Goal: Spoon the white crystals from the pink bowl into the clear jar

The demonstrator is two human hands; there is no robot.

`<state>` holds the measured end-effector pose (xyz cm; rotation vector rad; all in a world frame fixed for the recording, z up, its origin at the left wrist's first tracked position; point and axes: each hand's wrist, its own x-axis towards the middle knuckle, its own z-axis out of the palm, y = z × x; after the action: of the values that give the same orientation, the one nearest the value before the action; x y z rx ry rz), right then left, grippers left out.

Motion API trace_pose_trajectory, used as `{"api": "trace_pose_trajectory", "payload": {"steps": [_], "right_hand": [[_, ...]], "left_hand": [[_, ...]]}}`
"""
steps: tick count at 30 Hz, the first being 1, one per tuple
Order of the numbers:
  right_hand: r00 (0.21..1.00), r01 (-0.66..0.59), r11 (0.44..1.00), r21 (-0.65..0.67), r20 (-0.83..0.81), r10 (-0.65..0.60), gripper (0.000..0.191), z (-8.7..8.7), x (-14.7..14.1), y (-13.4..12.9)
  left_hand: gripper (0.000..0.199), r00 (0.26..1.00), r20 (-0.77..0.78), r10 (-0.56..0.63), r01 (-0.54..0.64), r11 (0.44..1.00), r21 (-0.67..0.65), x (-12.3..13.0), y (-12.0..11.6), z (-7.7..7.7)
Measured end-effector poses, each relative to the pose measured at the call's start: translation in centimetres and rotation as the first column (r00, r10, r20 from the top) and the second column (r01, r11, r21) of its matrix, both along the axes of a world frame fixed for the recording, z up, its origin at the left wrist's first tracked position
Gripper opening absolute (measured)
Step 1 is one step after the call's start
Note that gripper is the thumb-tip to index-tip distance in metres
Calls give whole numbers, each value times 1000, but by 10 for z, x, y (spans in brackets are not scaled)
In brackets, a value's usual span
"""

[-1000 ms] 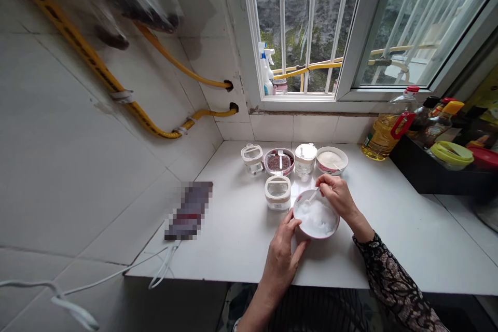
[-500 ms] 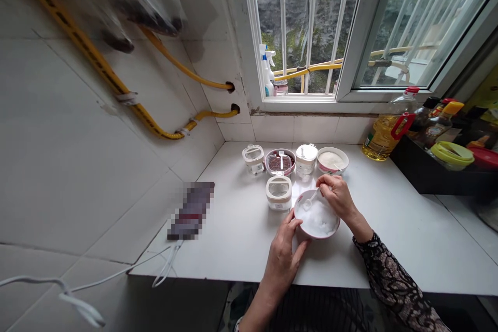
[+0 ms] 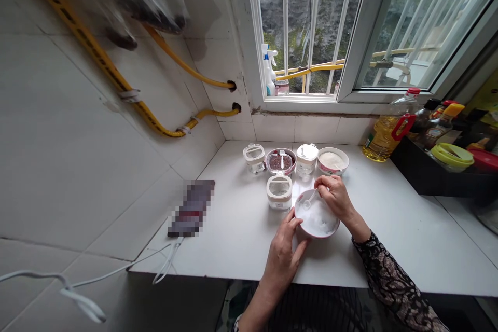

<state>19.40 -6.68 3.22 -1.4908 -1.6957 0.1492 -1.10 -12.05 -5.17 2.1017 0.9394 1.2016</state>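
A bowl [image 3: 322,237] of white, grainy contents [image 3: 319,219] sits on the counter in front of me. My left hand [image 3: 283,250] grips its left side, thumb low against the wall and fingers at the rim. In my right hand [image 3: 335,198], pinched over the far rim, is a small clear plastic spoon [image 3: 308,203], its tip down in the white contents. Just left of the bowl stands a lidded jar [image 3: 279,194] with a beige rim. Behind are two more lidded jars [image 3: 254,160] [image 3: 307,160], a bowl of dark red contents [image 3: 292,167] and a bowl of pale grains [image 3: 333,170].
A clear lid with a small white spoon [image 3: 282,160] lies over the dark red contents. At the right stand an oil bottle [image 3: 379,137] and a black box [image 3: 412,171] of bottles. A blurred-out flat object [image 3: 192,210] with a white cable [image 3: 167,264] lies left.
The spoon's tip and my right hand have shifted very slightly left within the bowl. My left hand keeps its hold, and the camera view has moved a little.
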Motion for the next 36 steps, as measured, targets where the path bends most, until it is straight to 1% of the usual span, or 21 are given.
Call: {"api": "trace_pose_trajectory", "payload": {"steps": [3,6,10,14,17,20,22,24,25,26,27,28,29,30,31,32,36], "right_hand": [[995,28,1000,-15,-99,-29,21,5,3,-1],[968,25,998,-60,-248,-40,19,9,6,-3],[884,15,989,-147,-459,-82,16,10,12,-1],[807,-18,978,-209,-580,-109,15,10,19,3],[769,-38,981,-190,-632,-93,15,13,18,4],[755,-45,991,-125,-654,-49,14,17,5,3],[777,-56,997,-57,-629,8,14,17,-9,1],[840,-61,997,40,-538,73,16,17,-23,-1],[889,-64,994,89,-447,97,15,16,-29,-2],[938,-95,986,136,-319,134,15,15,-34,-3],[968,-142,974,174,-181,174,16,14,-39,-3],[976,-199,960,198,-46,212,19,14,-42,-4],[968,-252,944,211,63,245,23,14,-43,-4],[955,-288,932,218,130,265,25,14,-43,-5],[952,-295,928,227,153,266,26,16,-41,-5],[960,-272,932,241,139,245,25,17,-38,-6],[998,-62,958,282,-6,67,18,25,-13,-12]], "left_hand": [[42,1000,-9,-5,5,1000,-6,0,0,1],[42,1000,-19,-4,4,1000,-2,-1,0,2],[41,1000,-28,-5,5,1000,-7,-2,0,3],[41,1000,-18,-5,5,1000,-13,-1,0,3],[41,1000,-10,-9,9,1000,-26,-1,0,2],[43,1000,-8,-12,12,1000,-9,-1,0,1],[43,1000,-11,-11,11,1000,5,-1,0,1],[43,1000,-12,-11,11,1000,8,-1,1,1],[43,1000,-10,-11,11,1000,5,-2,1,1],[42,1000,-8,-12,12,1000,2,-2,1,1],[42,1000,-6,-15,15,1000,-1,-2,1,0],[42,1000,-4,-17,17,1000,-3,-2,1,0],[42,1000,-3,-19,19,1000,-5,-2,1,0],[42,1000,-1,-20,20,1000,-7,-2,1,0],[42,1000,0,-22,22,1000,-8,-2,0,0],[43,1000,2,-24,24,1000,-10,-2,0,0],[42,1000,1,-25,25,999,-22,-2,0,1]]}}
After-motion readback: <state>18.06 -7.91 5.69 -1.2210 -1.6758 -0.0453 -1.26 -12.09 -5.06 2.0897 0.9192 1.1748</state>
